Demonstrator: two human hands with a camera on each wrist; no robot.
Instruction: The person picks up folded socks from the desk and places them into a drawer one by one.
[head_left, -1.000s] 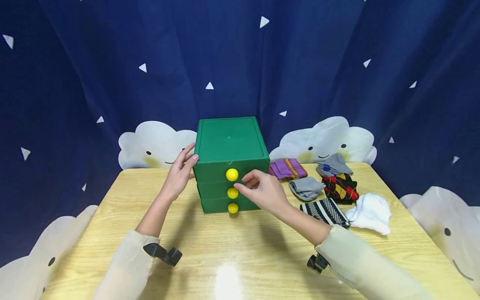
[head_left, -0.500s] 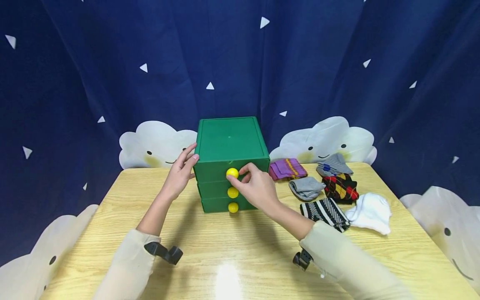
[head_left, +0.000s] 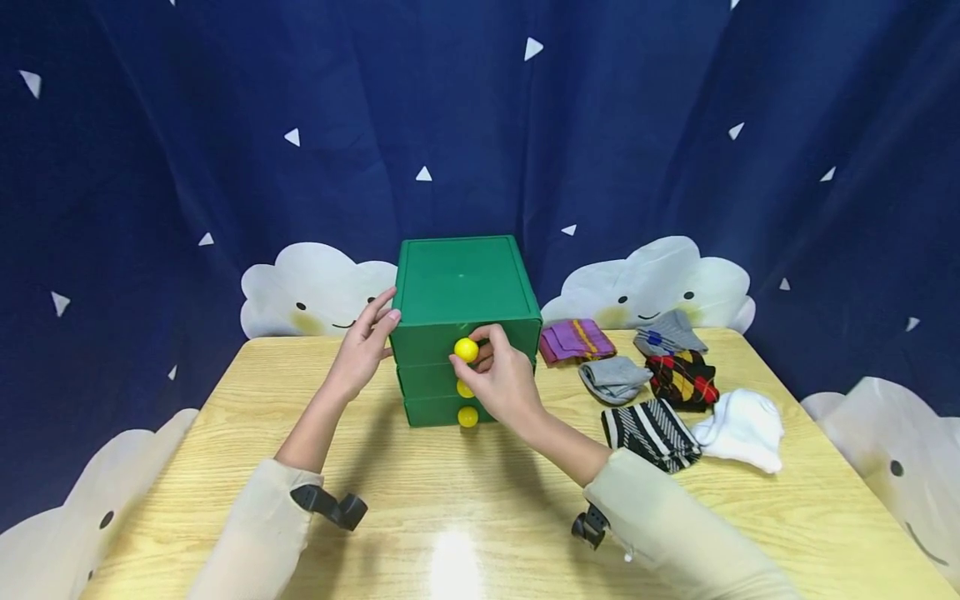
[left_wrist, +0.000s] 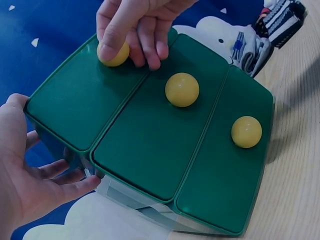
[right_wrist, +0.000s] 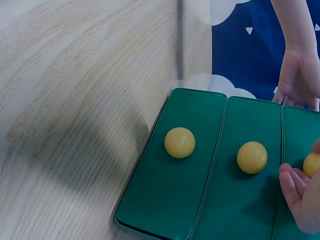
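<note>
1. The green drawer box (head_left: 465, 325) is standing on the surface (head_left: 450, 500) near its far edge, three drawers stacked with a yellow knob on each; all three fronts are sitting flush and closed.
2. Your right hand (head_left: 501, 382) is pinching the top knob (head_left: 466, 350) between thumb and curled fingers (left_wrist: 116, 37), closed around the ball rather than resting on it; the wrist view is showing the thumb over the knob and the other fingertips touching the drawer front beside it.
3. Your left hand (head_left: 363, 346) is bracing the box at its 9 o'clock side, fingers nearly straight and pressing flat against the wall, palm open and holding nothing.
4. To do this well, I judge you are best keeping that left hand firm on the side so the box is not sliding, and drawing the knob straight toward 6 o'clock, level, without twisting.
5. The middle knob (left_wrist: 182, 89) and the bottom knob (head_left: 467, 416) are sitting untouched below your grip.
6. At 3 o'clock from the box, folded socks are lying on the surface: a purple pair (head_left: 574, 339), grey ones (head_left: 613, 377), a red-and-yellow argyle pair (head_left: 682, 377), a black-and-white striped pair (head_left: 649, 433) and a white one (head_left: 740, 427).
</note>
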